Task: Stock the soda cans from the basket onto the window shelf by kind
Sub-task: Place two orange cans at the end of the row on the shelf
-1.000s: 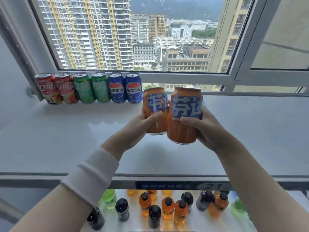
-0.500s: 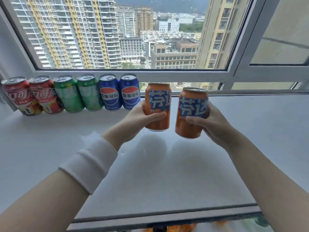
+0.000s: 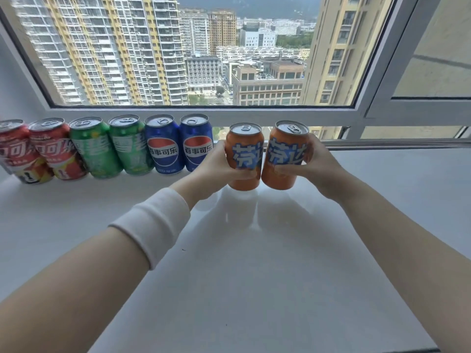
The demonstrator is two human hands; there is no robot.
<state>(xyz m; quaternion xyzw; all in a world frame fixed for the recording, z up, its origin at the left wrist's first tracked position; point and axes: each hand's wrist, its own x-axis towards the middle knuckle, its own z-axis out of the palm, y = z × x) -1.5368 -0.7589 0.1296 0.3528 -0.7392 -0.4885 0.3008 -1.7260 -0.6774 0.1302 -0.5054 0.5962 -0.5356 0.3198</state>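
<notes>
Along the far left of the white window shelf [image 3: 254,263], two red cans [image 3: 54,149] are standing shoulder to shoulder against the window frame [image 3: 254,115]. Two green cans [image 3: 95,147] are sitting just beside them and two blue cans [image 3: 197,143] are closing the row, each kind paired with labels facing forward. Right of the blues, the left hand [image 3: 216,165], a white cuff [image 3: 153,225] on its wrist, is gripping the left orange can [image 3: 246,149], its thumb lying across the front low on the label and the other fingers curling round the back out of sight. The right hand [image 3: 321,166] is holding the right orange can [image 3: 286,151] in the same wrap, thumb across the front. The two orange cans are touching low down and leaning slightly apart at the tops, and they are sitting a little nearer the person than the row. Whether their bases are resting on the shelf or hovering just over it is hard to tell. This looks like the placing of the orange pair, so doing it well means bringing both cans upright and sliding them back until they are lining up with the blues. The left one should be ending up just beside the last blue can without knocking it, and only then should the fingers be loosening. The basket is not showing in this view.
</notes>
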